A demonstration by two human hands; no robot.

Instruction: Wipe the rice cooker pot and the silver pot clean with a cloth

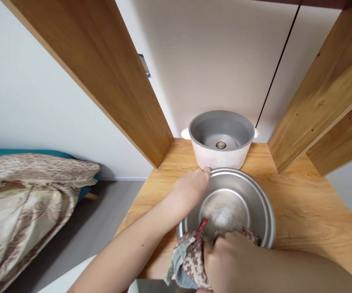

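My left hand [192,185] is closed on the far left rim of a round silver inner pot [260,207], which sits near the front edge of the wooden tabletop. In my right hand [227,260] is a bunched cloth [192,260] with a brown-and-white pattern, a grey-blue underside and a small red tag. The cloth lies against the near part of the pot, and its left end hangs over the near rim. Just behind the pot stands a white rice cooker body [221,158] without a lid, its grey inside showing a round metal knob at the bottom.
Wooden posts rise at the left [127,81] and right [322,85] of the tabletop [313,215]. A white panel with a black line backs the rice cooker. At the far left, a patterned cover [32,203] drapes over teal furniture above a grey floor [115,207].
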